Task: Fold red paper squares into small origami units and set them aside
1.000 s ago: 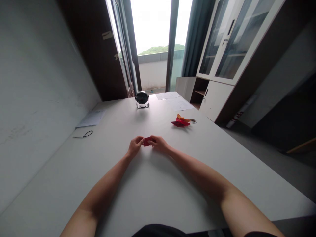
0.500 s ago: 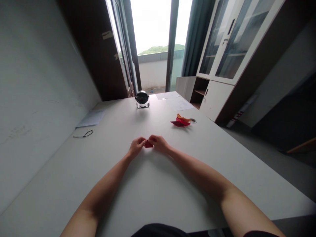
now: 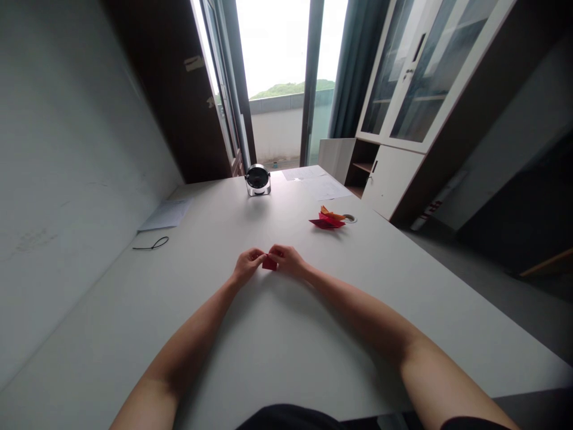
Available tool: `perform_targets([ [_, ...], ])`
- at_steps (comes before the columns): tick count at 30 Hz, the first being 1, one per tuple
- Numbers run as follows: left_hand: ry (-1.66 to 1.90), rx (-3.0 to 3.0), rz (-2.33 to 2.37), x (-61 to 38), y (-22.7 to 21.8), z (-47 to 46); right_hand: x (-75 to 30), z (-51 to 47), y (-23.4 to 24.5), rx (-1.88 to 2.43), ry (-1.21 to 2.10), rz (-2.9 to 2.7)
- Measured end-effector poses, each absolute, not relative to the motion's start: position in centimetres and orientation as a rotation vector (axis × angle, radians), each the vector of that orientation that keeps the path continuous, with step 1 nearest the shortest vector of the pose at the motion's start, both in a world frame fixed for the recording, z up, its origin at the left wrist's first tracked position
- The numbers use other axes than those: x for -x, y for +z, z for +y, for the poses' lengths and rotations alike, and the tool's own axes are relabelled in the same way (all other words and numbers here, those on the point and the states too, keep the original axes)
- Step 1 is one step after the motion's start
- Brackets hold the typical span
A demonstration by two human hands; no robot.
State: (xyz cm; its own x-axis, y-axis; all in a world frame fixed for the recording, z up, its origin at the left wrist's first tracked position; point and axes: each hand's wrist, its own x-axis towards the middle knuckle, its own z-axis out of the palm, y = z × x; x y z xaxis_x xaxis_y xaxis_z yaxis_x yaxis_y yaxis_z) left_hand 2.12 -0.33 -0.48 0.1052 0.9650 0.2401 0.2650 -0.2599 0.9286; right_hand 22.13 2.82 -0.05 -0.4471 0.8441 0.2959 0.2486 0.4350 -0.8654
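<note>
Basically, left hand (image 3: 249, 264) and right hand (image 3: 287, 260) pinch the red paper (image 3: 269, 264) by its far edge over the table (image 3: 286, 346), likely to steady both sides, folded papers (image 3: 328, 221) sitting beyond, probably for clearance.

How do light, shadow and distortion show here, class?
Head view: upper window blown out white; head view: soft shadows beside left arm and right arm; head view: edges look stretched; head view: red paper too small for crease detail.
</note>
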Motion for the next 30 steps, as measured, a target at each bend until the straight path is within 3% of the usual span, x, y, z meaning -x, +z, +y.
perform_targets([
  [30, 1.157, -1.692, 1.207, -1.9, -1.1, 0.0, -22.0, 2.1, 1.0, 0.97, 0.976, -1.89],
])
